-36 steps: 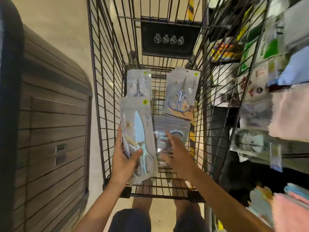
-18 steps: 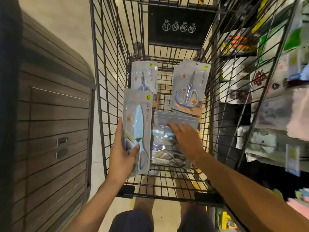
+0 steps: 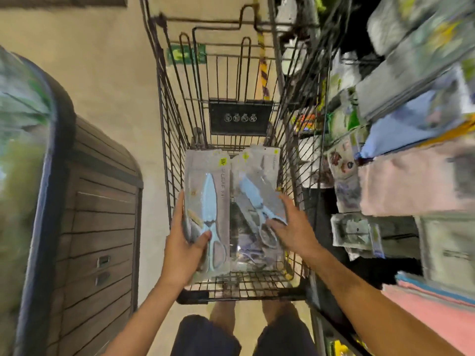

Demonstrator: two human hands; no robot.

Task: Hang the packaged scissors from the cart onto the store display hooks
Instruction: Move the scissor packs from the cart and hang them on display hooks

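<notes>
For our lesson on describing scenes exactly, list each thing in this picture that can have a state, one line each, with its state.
left hand: grips the left scissors pack
left scissors pack: held upright over the cart
right hand: grips the right scissors pack
right scissors pack: lifted, tilted
cart: more packs lying on its floor
display shelves: stocked, blurred

Both forearms reach forward. The left hand grips a scissors pack, thumb across its front; the right hand pinches a second pack, fingers spread.
</notes>
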